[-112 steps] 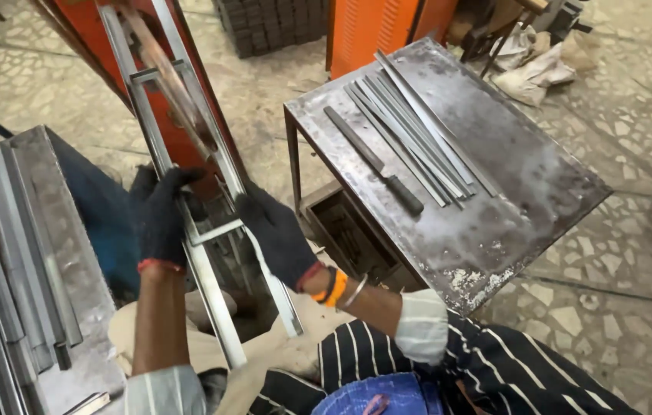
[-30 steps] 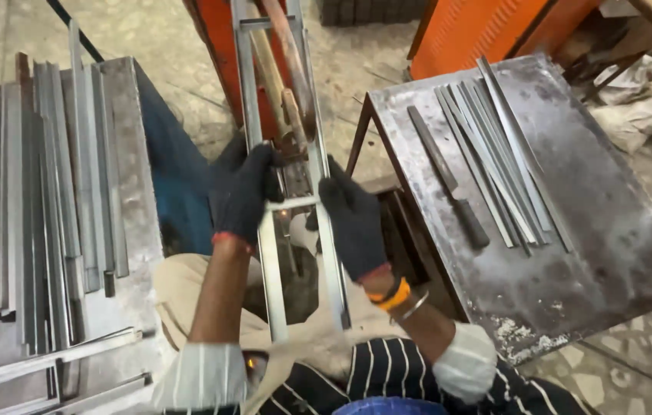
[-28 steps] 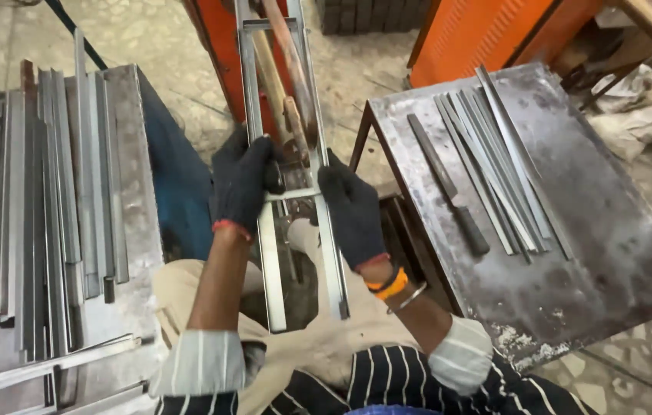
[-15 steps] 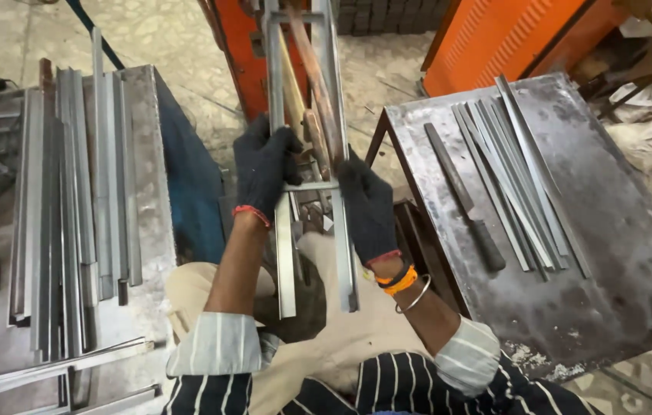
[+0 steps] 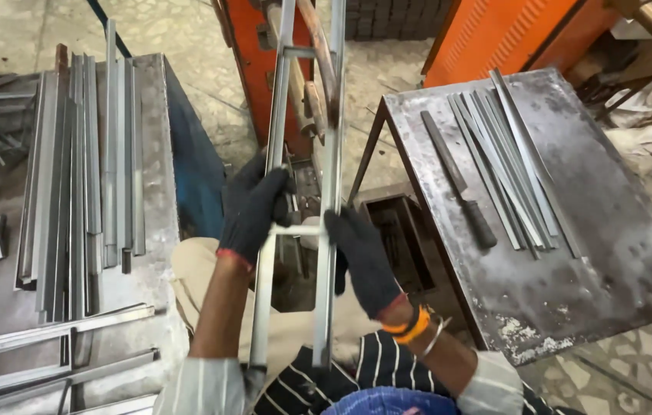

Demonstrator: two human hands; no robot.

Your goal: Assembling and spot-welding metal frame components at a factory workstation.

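Frame drawn nearer my chest since half second ago, my gloves lower on rails. My left hand [image 5: 253,206] closed round left rail of metal ladder frame [image 5: 295,230]; my right hand [image 5: 363,260] closed round right rail below crossbar. Right of grip: desk [image 5: 610,253] with file [image 5: 455,178], flat strips [image 5: 510,154]. Left: stacked bars [image 5: 80,169].

A ladder-like steel frame [image 5: 295,230] of two long grey rails joined by short cross rungs is standing nearly upright between the person's knees, leaning slightly away, its top running out of view and its lower ends resting by the lap.
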